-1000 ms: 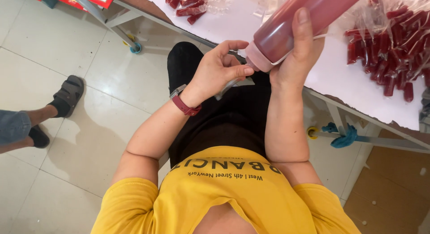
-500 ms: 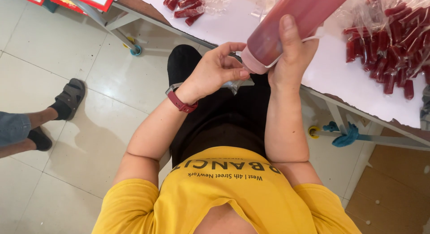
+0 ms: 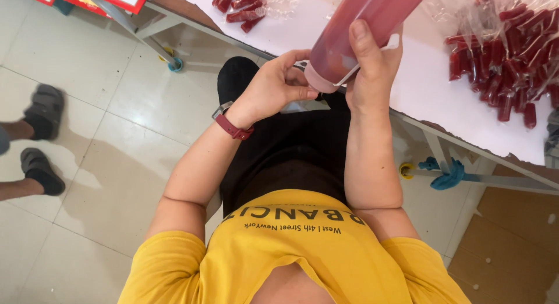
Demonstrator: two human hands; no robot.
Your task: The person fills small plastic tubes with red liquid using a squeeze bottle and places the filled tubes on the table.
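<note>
Right hand [image 3: 372, 65] wrapped tight around tilted bottle of red liquid [image 3: 364, 25] over white table [image 3: 431, 94], left hand [image 3: 279, 86] pinching fingertips at its cap end.

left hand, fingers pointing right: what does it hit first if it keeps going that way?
Probably the pink cap end of the red squeeze bottle; the left hand fingertips already sit right by it. Contact isn't clear, depth is hard to judge.

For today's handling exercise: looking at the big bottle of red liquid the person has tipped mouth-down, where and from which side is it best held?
Best around the lower body of the bottle, just above its pink cap end, coming from the side, as the right hand does. The barrel is round and steeply tilted, so a wrap around it should steady it, leaving the mouth free for the left hand.
</note>
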